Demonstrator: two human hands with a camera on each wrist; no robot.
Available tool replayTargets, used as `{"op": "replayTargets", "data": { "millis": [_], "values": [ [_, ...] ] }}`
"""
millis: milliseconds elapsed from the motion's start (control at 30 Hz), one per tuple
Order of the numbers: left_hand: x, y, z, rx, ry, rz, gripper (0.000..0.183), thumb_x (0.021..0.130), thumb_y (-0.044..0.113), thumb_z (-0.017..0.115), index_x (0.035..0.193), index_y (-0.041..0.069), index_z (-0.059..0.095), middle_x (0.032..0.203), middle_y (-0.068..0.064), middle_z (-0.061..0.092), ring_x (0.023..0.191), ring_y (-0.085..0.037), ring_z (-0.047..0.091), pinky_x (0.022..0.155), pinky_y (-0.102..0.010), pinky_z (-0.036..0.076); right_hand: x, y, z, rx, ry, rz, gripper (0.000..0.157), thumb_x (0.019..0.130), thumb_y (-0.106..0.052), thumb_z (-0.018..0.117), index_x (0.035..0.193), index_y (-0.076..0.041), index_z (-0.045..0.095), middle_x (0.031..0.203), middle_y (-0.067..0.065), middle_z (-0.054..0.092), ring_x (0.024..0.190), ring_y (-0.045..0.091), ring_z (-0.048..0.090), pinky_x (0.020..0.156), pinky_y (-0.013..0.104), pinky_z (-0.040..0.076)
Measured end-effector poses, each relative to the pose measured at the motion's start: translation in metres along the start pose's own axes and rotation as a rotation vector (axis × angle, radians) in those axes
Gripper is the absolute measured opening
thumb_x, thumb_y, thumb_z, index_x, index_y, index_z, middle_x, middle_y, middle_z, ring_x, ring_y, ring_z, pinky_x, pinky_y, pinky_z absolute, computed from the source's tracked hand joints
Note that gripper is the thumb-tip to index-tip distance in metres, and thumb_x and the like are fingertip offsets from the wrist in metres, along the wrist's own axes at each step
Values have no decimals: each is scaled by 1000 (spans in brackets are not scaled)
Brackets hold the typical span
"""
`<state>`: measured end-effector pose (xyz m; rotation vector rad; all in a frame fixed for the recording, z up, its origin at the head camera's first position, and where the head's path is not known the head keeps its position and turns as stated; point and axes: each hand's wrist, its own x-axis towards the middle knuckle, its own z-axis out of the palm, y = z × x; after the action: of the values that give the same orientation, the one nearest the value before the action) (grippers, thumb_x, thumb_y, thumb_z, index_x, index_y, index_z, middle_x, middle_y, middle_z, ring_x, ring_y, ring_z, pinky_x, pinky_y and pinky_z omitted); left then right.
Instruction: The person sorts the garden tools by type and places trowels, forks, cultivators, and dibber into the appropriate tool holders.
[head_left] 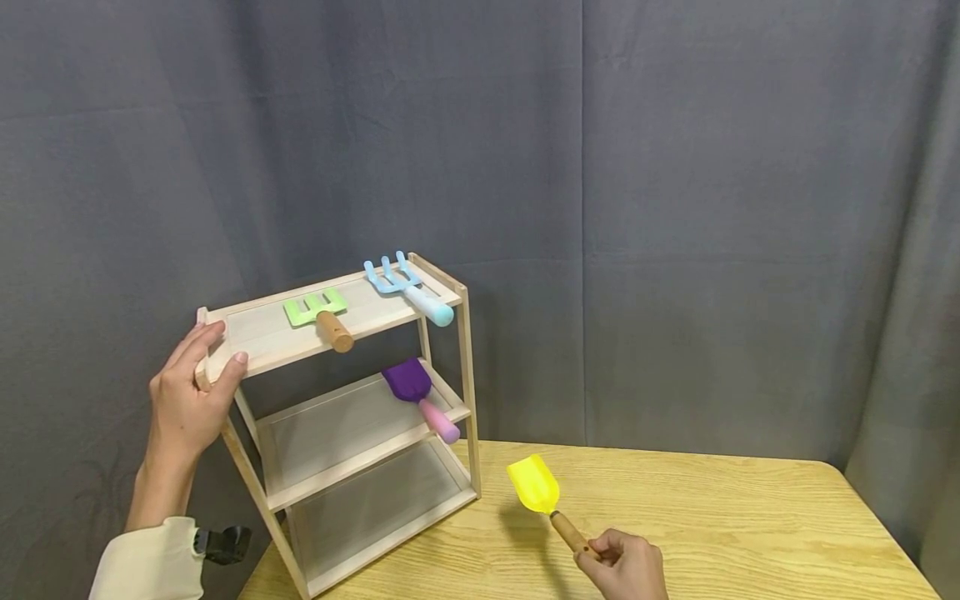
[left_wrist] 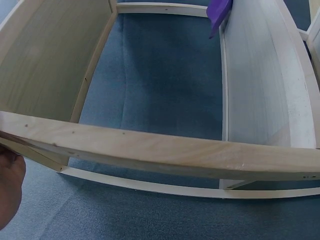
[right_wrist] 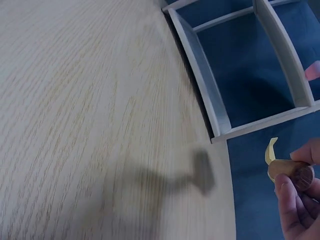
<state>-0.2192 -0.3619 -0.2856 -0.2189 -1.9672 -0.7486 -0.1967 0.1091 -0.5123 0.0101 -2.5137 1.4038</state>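
Observation:
My left hand (head_left: 187, 400) grips the left end of the top board of a wooden three-tier shelf (head_left: 352, 454). In the right hand (head_left: 630, 567) I hold a toy shovel with a yellow blade (head_left: 536, 483) by its wooden handle, above the table; its shadow falls on the wood below. On the top tier lie a green rake (head_left: 317, 310) with a wooden handle and a light blue fork (head_left: 408, 287), both handles jutting over the front edge. A purple shovel (head_left: 408, 381) with a pink handle rests on the middle tier, its handle also overhanging.
The shelf stands on the left part of a wooden table (head_left: 720, 517), turned at an angle. A grey curtain (head_left: 675, 225) hangs behind the table and along its right side. A dark strap device (head_left: 223, 545) sits at the left sleeve cuff.

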Motion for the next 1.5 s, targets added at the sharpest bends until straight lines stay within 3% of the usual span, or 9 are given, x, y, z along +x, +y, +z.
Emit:
{"op": "replayTargets", "data": {
  "millis": [333, 1133, 1500],
  "values": [
    [-1, 0, 0, -4, -1, 1, 48, 87, 19, 67, 128, -3, 60, 133, -22, 54, 133, -33, 42, 107, -27, 28, -8, -13, -6, 12, -22, -15, 12, 67, -10, 82, 67, -7, 70, 54, -6, 62, 47, 9, 55, 46, 23, 46],
    [1, -1, 0, -6, 7, 3, 48, 86, 19, 67, 127, -4, 60, 132, -23, 55, 132, -32, 43, 107, -25, 29, -24, -43, -9, 160, -219, -55, 10, 70, -10, 81, 69, -6, 71, 58, -6, 63, 49, 11, 59, 47, 25, 50],
    [1, 0, 0, 4, -9, -13, 48, 87, 19, 67, 129, -2, 59, 134, -22, 54, 133, -31, 42, 108, -32, 29, -31, -60, -10, 205, -286, -51, 9, 71, -11, 80, 70, -7, 72, 57, -6, 63, 50, 13, 60, 48, 26, 50]
  ]
}}
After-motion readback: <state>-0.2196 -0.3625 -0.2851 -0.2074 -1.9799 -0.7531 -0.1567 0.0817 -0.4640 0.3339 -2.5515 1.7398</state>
